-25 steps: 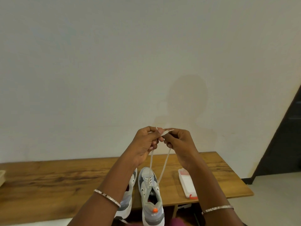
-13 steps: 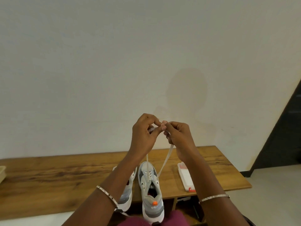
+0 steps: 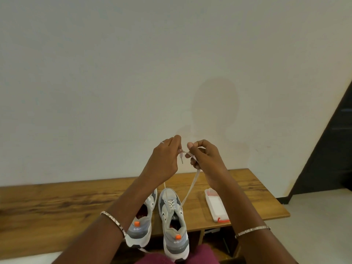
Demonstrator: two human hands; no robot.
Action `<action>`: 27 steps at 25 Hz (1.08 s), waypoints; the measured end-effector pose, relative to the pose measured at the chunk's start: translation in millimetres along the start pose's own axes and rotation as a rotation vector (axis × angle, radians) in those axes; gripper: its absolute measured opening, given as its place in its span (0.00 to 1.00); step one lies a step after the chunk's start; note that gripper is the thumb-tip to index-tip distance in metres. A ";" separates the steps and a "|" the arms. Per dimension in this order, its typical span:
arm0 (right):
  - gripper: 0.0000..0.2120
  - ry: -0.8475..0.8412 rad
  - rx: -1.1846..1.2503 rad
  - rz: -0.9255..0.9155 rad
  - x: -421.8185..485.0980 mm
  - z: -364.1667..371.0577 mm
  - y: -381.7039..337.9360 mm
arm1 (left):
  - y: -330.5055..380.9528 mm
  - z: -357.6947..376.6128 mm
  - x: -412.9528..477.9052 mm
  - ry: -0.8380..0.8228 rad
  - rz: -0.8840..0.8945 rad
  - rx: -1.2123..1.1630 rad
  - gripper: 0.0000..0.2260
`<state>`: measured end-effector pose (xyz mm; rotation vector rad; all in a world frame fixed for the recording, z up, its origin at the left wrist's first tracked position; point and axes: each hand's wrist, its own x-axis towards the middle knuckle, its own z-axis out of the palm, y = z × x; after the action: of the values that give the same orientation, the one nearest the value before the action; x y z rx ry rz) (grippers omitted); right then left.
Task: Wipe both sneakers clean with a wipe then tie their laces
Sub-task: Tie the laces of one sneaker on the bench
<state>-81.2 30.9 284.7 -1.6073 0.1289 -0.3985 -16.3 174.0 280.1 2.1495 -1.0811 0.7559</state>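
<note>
While both hands are raised above the desk (image 3: 57, 206), each pinches part of a flat white lace (image 3: 189, 189). The left hand (image 3: 163, 159) nips a short end that dangles from its fingertips. The right hand (image 3: 206, 161) has its fingers curled round the strand that runs taut down to the eyelets of the grey sneaker (image 3: 172, 216). A second strand drops from under the left hand to the same shoe.

That shoe bears a small white logo below an orange heel tab, too small to read, and a curved white mark on its side. The second sneaker (image 3: 142, 218) stands just beside it on the left, partly hidden by the left forearm, with the same orange tab and heel logo. Both are grey and white with mesh-like uppers and thick white soles, toes toward the wall (image 3: 133, 73).

A flat, white, rectangular wipe pack (image 3: 216, 206) lies near the right of the shoes, with reddish print that cannot be read. Thin metallic bracelets (image 3: 114, 222) circle both wrists.

The desk is brown with streaked wood grain and stands against the plain pale wall, where a soft shadow falls. A dark panel (image 3: 333, 149) rises at the right above a light floor (image 3: 314, 225).
</note>
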 end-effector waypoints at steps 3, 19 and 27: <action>0.17 -0.084 -0.339 -0.112 -4.5 -5.8 2.2 | -1.7 -3.4 8.2 -0.060 -0.264 -0.214 0.06; 0.18 -0.100 0.071 -0.112 3.5 -12.2 2.9 | -18.8 -12.5 24.1 -0.097 -0.776 -1.266 0.07; 0.14 0.517 0.901 0.241 8.2 -114.2 71.0 | -113.0 4.8 -20.0 0.098 -0.825 -0.889 0.08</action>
<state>-100.1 -85.5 219.3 -0.5710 0.4596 -0.5719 69.2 234.6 233.2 1.5122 -0.2773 -0.0374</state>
